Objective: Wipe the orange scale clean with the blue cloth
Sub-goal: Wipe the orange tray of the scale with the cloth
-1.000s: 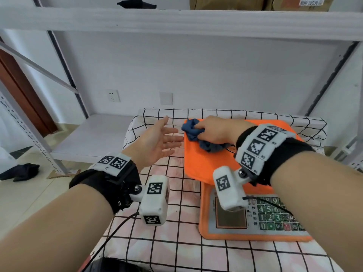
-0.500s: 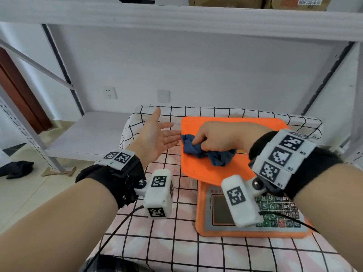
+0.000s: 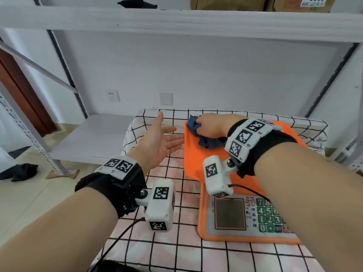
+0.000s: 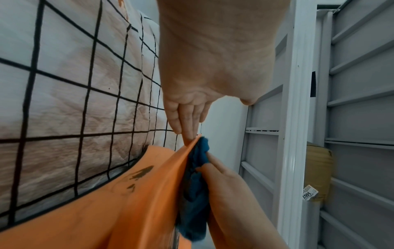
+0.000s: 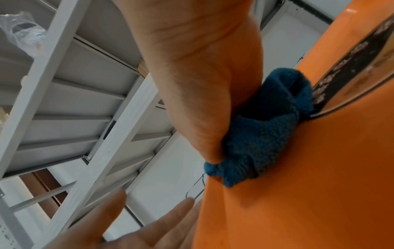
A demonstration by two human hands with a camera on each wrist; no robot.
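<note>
The orange scale (image 3: 198,154) stands on the checked tablecloth, its keypad and display at the near end. My right hand (image 3: 211,125) grips the crumpled blue cloth (image 3: 206,141) and presses it on the far left corner of the orange pan (image 5: 298,193). The cloth (image 5: 262,139) bunches under the heel of that hand. My left hand (image 3: 163,142) is held flat, palm up, just left of the pan, its fingertips (image 4: 187,138) at the pan's edge. A dark smudge (image 4: 138,173) marks the scale's side.
The checked tablecloth (image 3: 157,248) covers a small table under white metal shelving (image 3: 176,20). A low white shelf (image 3: 92,138) lies to the left. Cardboard boxes (image 3: 235,2) sit above. Dark cloth (image 3: 19,171) lies on the floor at left. A cable (image 3: 117,238) hangs from the left wrist camera.
My right hand has pushed the blue cloth from the pan's middle left back to its far left corner. The left hand stays flat beside the pan.
</note>
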